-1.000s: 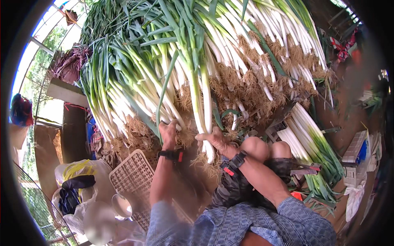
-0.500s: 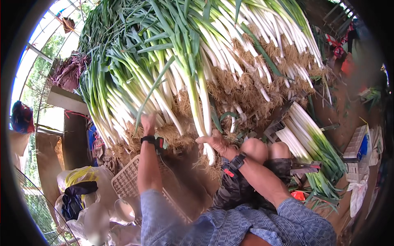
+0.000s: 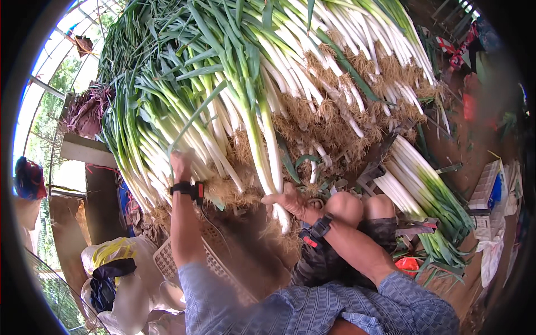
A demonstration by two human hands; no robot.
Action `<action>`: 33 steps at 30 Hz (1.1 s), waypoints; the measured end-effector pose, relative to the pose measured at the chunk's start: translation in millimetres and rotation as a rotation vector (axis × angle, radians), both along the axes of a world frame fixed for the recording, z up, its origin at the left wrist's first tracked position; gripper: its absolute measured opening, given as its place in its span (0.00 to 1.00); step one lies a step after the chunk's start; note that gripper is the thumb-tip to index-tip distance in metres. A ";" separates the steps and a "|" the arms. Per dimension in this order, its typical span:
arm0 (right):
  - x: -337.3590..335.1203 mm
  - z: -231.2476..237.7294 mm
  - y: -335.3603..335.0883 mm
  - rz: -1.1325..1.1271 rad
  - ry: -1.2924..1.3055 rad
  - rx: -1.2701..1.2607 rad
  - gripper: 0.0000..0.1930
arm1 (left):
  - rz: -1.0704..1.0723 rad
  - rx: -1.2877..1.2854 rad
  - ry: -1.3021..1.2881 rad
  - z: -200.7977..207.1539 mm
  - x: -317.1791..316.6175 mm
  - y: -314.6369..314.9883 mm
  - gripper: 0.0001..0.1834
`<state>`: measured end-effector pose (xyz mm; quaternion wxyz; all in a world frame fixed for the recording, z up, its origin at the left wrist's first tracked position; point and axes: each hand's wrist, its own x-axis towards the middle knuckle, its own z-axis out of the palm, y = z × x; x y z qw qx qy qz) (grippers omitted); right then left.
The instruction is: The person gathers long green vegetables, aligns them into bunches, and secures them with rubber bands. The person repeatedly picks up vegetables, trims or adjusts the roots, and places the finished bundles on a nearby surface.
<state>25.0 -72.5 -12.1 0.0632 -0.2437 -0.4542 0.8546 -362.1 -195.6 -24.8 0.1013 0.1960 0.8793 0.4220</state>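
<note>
Two leeks (image 3: 270, 151) with white stalks and green tops stand out in front of a large heap. My right hand (image 3: 293, 202) is closed round them just above their roots, thumb across the front. Over the left part of the heap (image 3: 146, 151), my left hand (image 3: 181, 166) rests at or just above the white stalks, its fingers blurred and partly hidden. Whether it grips a stalk does not show. Shaggy brown roots (image 3: 226, 191) hang below the stalks between my hands.
A bundle of trimmed leeks (image 3: 427, 184) lies in a holder to the right of my knees (image 3: 344, 207). Below my left arm is a beige plastic crate (image 3: 166, 260), with white bags (image 3: 139, 245) beside it. Another pale crate (image 3: 484, 187) stands at far right.
My left hand has moved left and slightly up across the stalks. My right hand keeps its hold on the two leeks. The whole view has shifted a little.
</note>
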 end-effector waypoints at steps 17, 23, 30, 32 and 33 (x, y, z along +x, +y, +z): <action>-5.3 -1.5 -3.3 0.030 -0.011 0.056 0.20 | 0.117 0.173 -0.437 -7.7 53.7 39.6 0.23; -1.8 2.9 -2.1 0.006 0.011 0.019 0.20 | 0.078 0.671 -0.839 -11.1 145.9 -19.9 0.27; -6.1 -8.6 -9.1 0.000 -0.049 -0.046 0.16 | 0.170 0.725 -0.815 -62.1 228.3 -69.2 0.29; -0.6 -11.4 0.3 -0.022 -0.064 -0.003 0.16 | 0.185 0.589 -0.719 -48.8 212.5 -56.5 0.29; 6.5 -13.9 10.0 -0.056 -0.081 0.022 0.16 | 0.135 0.493 -0.636 -29.2 193.1 -42.2 0.29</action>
